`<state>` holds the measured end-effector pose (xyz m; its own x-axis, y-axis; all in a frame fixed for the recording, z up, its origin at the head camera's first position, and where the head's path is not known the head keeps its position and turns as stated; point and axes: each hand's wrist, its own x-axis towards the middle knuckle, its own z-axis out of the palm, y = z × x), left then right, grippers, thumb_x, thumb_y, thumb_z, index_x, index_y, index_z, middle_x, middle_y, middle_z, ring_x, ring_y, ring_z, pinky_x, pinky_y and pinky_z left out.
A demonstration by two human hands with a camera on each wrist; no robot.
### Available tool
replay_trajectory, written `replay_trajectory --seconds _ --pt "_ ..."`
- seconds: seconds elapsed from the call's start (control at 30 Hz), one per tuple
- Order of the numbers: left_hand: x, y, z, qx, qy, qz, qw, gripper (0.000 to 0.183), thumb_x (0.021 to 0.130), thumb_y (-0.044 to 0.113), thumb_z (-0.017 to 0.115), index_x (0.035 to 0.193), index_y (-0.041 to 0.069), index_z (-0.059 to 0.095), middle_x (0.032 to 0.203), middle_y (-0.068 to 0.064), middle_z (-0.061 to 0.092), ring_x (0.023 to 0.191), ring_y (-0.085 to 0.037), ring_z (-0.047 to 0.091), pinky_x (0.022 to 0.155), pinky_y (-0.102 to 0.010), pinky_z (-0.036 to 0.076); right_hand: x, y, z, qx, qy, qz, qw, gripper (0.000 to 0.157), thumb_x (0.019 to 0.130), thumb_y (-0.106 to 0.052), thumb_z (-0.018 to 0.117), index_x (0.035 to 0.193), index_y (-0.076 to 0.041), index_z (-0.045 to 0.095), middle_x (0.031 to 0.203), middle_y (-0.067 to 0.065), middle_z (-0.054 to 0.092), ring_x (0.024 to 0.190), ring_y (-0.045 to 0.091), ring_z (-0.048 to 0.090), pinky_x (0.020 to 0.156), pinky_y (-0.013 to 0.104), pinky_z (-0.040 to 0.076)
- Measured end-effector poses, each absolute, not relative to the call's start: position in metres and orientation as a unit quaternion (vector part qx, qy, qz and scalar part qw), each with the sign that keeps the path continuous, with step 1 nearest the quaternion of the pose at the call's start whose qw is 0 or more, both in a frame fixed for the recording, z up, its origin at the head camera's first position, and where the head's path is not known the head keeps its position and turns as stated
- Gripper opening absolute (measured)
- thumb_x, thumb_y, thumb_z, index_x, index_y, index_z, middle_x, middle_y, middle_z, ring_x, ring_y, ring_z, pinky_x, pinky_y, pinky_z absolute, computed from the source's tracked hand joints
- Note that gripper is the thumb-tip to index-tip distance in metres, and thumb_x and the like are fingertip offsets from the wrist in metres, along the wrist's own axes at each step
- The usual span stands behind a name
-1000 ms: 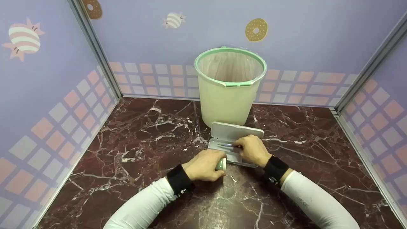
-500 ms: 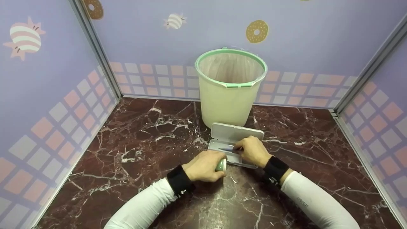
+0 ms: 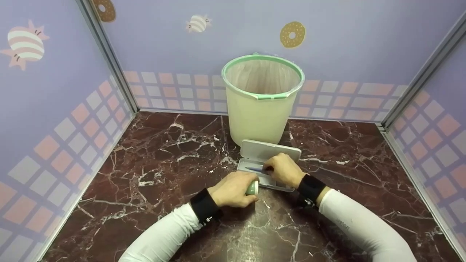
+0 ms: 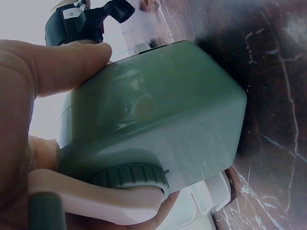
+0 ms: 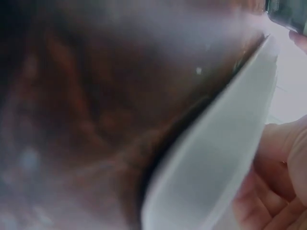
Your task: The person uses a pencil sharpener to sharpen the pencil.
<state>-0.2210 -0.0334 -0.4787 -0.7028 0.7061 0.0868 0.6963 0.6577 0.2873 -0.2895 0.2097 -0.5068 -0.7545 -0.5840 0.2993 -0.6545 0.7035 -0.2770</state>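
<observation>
My left hand [image 3: 233, 190] grips a green hand-crank pencil sharpener [image 3: 252, 188] close over the table. In the left wrist view its faceted body and pale crank handle [image 4: 108, 197] fill the middle, with the thumb along one edge. An open white pencil case [image 3: 270, 150] lies just beyond the hands, its lid leaning back. Over the case, my right hand [image 3: 285, 171] pinches a slim blue pencil [image 3: 254, 169] that points left. The right wrist view shows the side of the case [image 5: 211, 148] and the curled fingers; the pencil is hidden there.
A pale bin [image 3: 256, 114] with a green rim and plastic liner stands right behind the case lid. Patterned panels enclose the dark red marbled table [image 3: 174, 153] at the back and both sides.
The right hand has shifted slightly left over the case, and the pencil's angle has varied a little. The left hand and sharpener stay in place.
</observation>
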Motion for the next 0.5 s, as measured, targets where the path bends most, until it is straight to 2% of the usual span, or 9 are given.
replay_trajectory --seconds 0.13,0.3,0.5 --pt "-0.2210 -0.0325 -0.4783 0.385 0.910 0.151 0.021 0.039 0.094 0.038 0.083 0.121 0.014 0.068 0.105 -0.001 0.078 0.094 -0.020 0.072 0.087 -0.038 0.064 -0.2914 0.2062 -0.5036 0.323 -0.928 0.168 0.081 0.018 0.081 0.001 0.083 0.084 -0.016 0.086 0.078 -0.002 0.081 0.068 0.018 0.069 0.064 0.046 0.060" --pt "-0.2213 -0.0317 -0.4773 0.381 0.912 0.148 0.024 0.038 0.094 0.038 0.083 0.120 0.015 0.067 0.104 -0.001 0.077 0.093 -0.019 0.071 0.087 -0.038 0.064 -0.2915 0.2045 -0.5025 0.304 -0.937 0.152 0.078 0.016 0.082 -0.003 0.084 0.084 -0.018 0.087 0.079 -0.001 0.082 0.067 0.020 0.072 0.063 0.051 0.062" --pt "-0.2213 -0.0325 -0.4768 0.374 0.914 0.154 0.032 0.037 0.095 0.038 0.083 0.120 0.016 0.067 0.104 0.000 0.076 0.094 -0.019 0.070 0.087 -0.038 0.063 -0.2929 0.2059 -0.5042 0.317 -0.931 0.161 0.080 0.016 0.082 -0.002 0.084 0.081 -0.018 0.087 0.078 -0.003 0.082 0.070 0.022 0.075 0.066 0.050 0.064"
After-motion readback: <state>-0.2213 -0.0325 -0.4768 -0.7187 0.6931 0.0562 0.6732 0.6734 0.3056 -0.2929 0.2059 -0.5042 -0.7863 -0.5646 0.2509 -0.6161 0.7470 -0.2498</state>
